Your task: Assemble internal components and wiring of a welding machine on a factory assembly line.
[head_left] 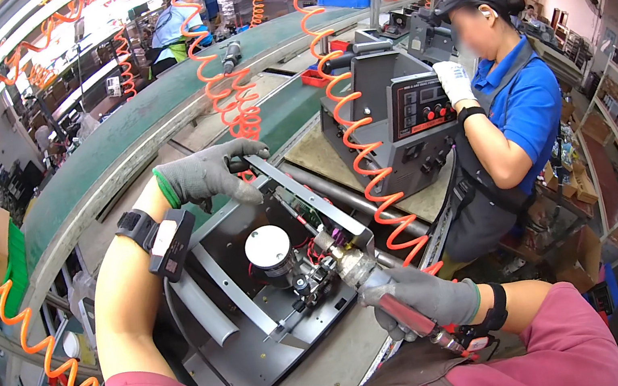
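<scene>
Landmark taken: open dark metal chassis (268, 339) lying on the workbench (330, 369), inner side up.

Left hand (212, 175), grey knit glove, at the far upper edge of the chassis: fingers wrapped shut over the upper end of the long grey side rail (301, 194), thumb underneath, contact firm. Black wrist strap (136, 226) with a small boxed unit behind the glove.

Right hand (421, 301), grey glove, at the near right corner of the chassis: closed fully around the red-bodied pneumatic screwdriver (391, 294); silver nose angled up and left, tip at the wiring cluster just inside the right rail. Whether the bit sits on a fastener cannot be told; too small and crowded.

Inside the chassis, near its middle: white-topped cylindrical part (270, 250), upright, with red leads and a small black mounting block (312, 286) just to its right. Pale grey bar (206, 308) lying along the left edge of the chassis.

Beyond the chassis, on the far side: curved green conveyor belt (114, 152). To the upper right of the chassis: grey cabinet unit with a dark control panel (414, 111), a co-worker in a blue shirt (519, 105) resting a white-gloved hand (454, 80) on it. Orange coiled air hoses (352, 132) hanging above and between the chassis and that unit.
</scene>
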Available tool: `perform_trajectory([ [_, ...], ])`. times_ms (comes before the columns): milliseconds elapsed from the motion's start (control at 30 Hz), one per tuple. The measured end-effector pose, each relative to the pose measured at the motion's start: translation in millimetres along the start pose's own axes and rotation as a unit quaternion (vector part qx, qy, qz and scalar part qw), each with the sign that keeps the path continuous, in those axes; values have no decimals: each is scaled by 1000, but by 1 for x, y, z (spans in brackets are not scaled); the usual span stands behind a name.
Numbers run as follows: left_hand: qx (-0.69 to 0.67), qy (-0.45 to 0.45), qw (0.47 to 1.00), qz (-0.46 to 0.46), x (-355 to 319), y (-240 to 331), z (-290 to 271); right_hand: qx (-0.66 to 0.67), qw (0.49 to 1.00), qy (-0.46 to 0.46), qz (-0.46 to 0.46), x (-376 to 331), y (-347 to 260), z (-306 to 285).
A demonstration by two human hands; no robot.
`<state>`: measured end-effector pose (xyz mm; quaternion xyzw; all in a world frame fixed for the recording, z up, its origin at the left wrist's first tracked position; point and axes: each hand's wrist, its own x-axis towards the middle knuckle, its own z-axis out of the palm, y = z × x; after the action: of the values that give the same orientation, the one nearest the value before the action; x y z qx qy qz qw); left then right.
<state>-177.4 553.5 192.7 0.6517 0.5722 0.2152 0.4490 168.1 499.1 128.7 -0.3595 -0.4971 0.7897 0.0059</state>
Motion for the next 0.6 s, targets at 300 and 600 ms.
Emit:
perform_trajectory([
  [300, -16, -7, 1000, 25, 2, 9, 1, -93, 994, 28, -40, 5, 5, -1],
  [600, 16, 1, 1000, -7, 0, 15, 2, 103, 993, -45, 26, -4, -4, 6],
])
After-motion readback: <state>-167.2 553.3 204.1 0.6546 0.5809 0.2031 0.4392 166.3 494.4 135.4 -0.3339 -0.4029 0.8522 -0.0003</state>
